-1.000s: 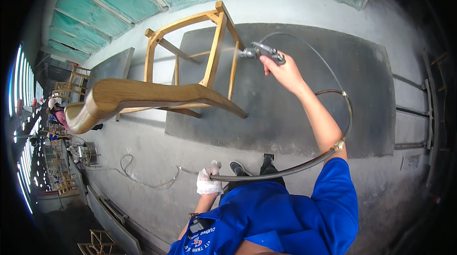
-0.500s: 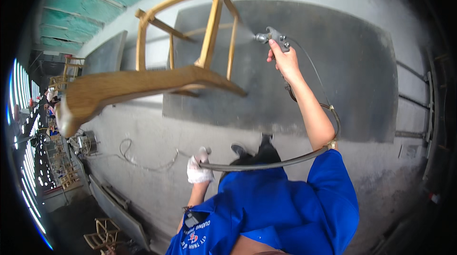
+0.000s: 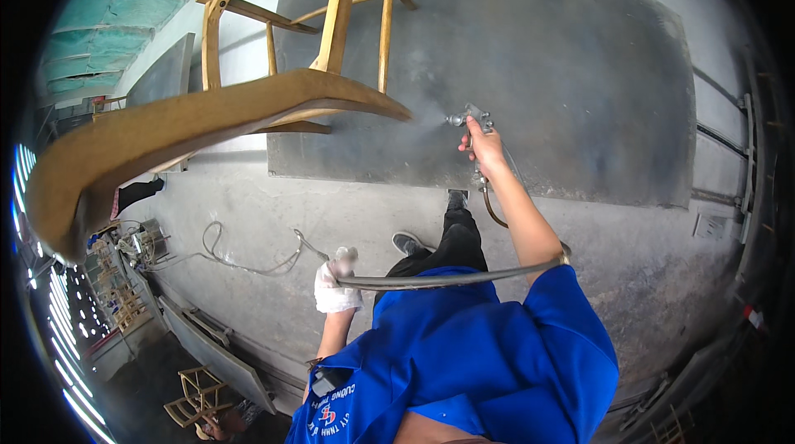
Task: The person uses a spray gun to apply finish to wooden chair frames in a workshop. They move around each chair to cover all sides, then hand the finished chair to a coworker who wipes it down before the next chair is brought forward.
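My bare right hand (image 3: 487,146) is wrapped round a metal spray gun (image 3: 474,119). A pale mist leaves its nozzle to the left, reaching the tip of a curved wooden leg or back post. That part belongs to a wooden chair frame (image 3: 224,104), tilted at the upper left and cut off by the picture's top. What supports the chair is hidden. My left hand (image 3: 337,288), in a white glove, is closed round a grey hose (image 3: 439,281) that runs across my body to my right elbow. A brown hose end (image 3: 493,208) hangs below the gun.
Behind the gun stands a large dark grey panel (image 3: 580,71). A slack hose (image 3: 248,266) lies on the concrete floor (image 3: 248,195) near a metal device (image 3: 149,241). Another chair frame (image 3: 197,394) sits at the lower left. Part of a person (image 3: 137,194) shows beyond the chair.
My right hand has come down with the spray gun, from level with the chair's rails to the tip of the curved part. The chair appears higher and farther left. My left hand keeps hold of the hose.
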`<action>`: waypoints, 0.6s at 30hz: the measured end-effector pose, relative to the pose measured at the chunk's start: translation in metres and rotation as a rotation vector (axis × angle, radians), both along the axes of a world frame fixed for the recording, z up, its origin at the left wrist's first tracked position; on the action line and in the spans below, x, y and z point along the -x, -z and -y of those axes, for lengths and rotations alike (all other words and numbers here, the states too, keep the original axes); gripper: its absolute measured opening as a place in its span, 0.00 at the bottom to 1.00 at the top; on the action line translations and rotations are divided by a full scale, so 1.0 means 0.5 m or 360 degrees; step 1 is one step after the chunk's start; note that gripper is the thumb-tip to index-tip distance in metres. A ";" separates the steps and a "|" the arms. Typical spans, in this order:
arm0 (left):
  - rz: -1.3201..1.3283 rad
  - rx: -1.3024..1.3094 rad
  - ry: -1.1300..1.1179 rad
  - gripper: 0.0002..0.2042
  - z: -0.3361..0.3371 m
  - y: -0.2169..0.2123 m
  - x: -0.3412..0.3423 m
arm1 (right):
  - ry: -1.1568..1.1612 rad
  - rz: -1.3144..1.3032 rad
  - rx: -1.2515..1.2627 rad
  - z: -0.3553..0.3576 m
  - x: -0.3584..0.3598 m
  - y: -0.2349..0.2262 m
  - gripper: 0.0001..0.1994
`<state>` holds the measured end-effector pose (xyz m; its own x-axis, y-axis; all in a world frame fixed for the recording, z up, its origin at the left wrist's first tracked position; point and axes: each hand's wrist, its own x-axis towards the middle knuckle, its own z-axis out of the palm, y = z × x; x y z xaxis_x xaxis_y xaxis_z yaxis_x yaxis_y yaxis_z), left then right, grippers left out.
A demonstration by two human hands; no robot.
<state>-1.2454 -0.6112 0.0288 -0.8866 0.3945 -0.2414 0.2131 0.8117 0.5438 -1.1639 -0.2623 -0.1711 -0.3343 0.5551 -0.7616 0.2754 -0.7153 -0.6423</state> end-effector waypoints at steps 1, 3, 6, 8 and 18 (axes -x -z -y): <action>-0.0067 -0.0049 0.0108 0.17 -0.001 0.004 0.002 | 0.0021 -0.0080 0.0023 0.003 -0.017 -0.040 0.17; -0.0021 0.0068 0.0231 0.21 0.000 0.004 0.005 | 0.0074 -0.0239 0.0060 0.015 -0.048 -0.133 0.17; -0.0083 0.0172 0.0479 0.23 0.009 -0.001 0.001 | 0.0179 -0.0466 0.0063 0.046 -0.103 -0.278 0.17; -0.0020 0.0070 0.0485 0.23 0.020 -0.004 -0.010 | 0.0247 -0.0649 -0.0009 0.077 -0.135 -0.362 0.16; -0.0156 -0.0271 0.0571 0.23 0.172 0.036 -0.033 | 0.0444 -0.1344 -0.0556 0.253 -0.212 -0.686 0.18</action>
